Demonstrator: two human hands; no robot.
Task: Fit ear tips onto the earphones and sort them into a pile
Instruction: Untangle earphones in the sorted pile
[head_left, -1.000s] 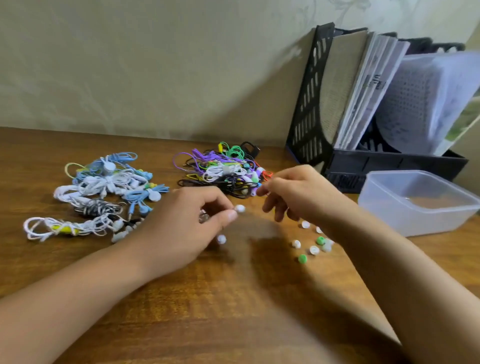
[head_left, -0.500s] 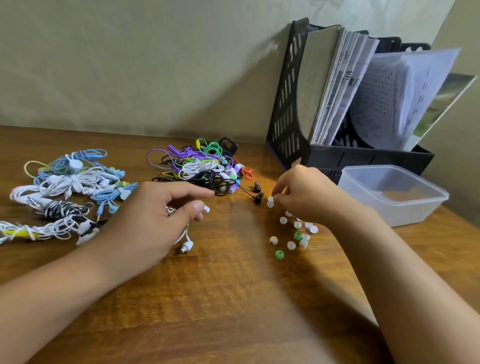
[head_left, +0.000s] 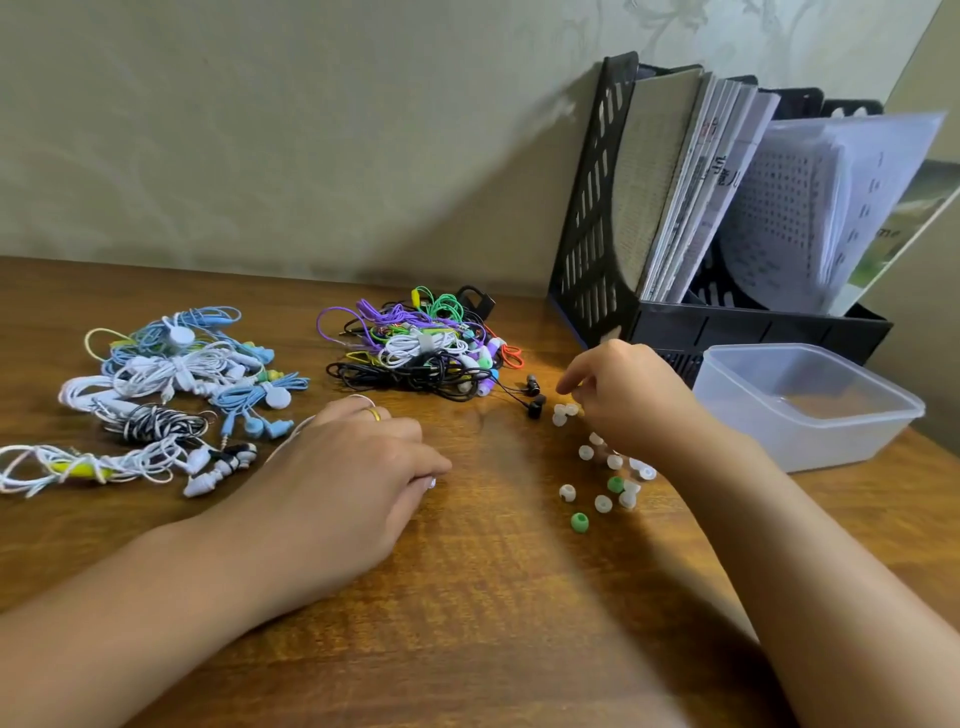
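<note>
Now both hands: left (head_left: 343, 467) w/ white earbud (head_left: 430, 483), right (head_left: 623, 400) at tips (head_left: 563, 413).

Both forearms come in from the bottom corners of the frame. Left hand (head_left: 343, 467) sits palm-down at centre-left, fingers curled, tips pinched together at its right edge, ring on one finger. Right hand (head_left: 631, 397) is centre-right, knuckles up, fingers bent down and bunched at its left side.

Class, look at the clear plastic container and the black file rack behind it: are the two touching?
Cannot tell. In the head view the clear plastic container overlaps the front of the black file rack, so any gap or contact between them is hidden.
</note>
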